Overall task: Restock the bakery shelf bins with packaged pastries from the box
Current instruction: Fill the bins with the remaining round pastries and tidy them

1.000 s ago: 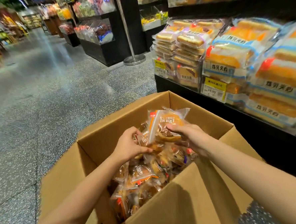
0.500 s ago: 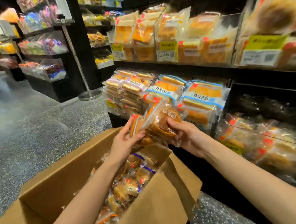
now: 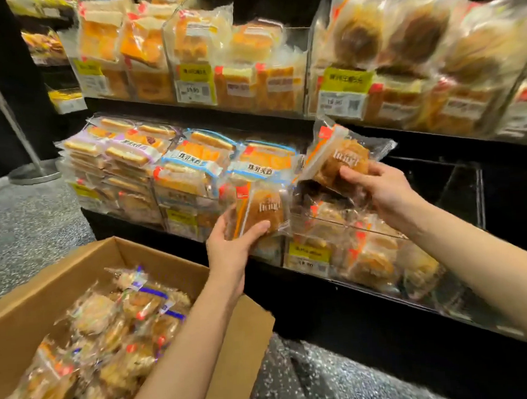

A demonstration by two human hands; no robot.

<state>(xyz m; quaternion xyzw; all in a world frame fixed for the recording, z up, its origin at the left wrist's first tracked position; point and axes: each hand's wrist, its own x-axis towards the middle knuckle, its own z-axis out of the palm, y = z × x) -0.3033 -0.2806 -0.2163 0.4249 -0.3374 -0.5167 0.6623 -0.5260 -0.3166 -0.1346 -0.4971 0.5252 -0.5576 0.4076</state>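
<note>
The right hand (image 3: 385, 188) is pinching one packaged pastry (image 3: 340, 160) by its lower edge at right of centre, thumb on top, tilting it toward the clear bin (image 3: 352, 252) just below, probably so it drops in face up. The left hand (image 3: 231, 247) is gripping a second pastry (image 3: 264, 208) upright at centre frame, seemingly waiting its turn beside the same bin. The cardboard box (image 3: 167, 254), sitting at lower left, is holding many more wrapped pastries within easy reach.
</note>
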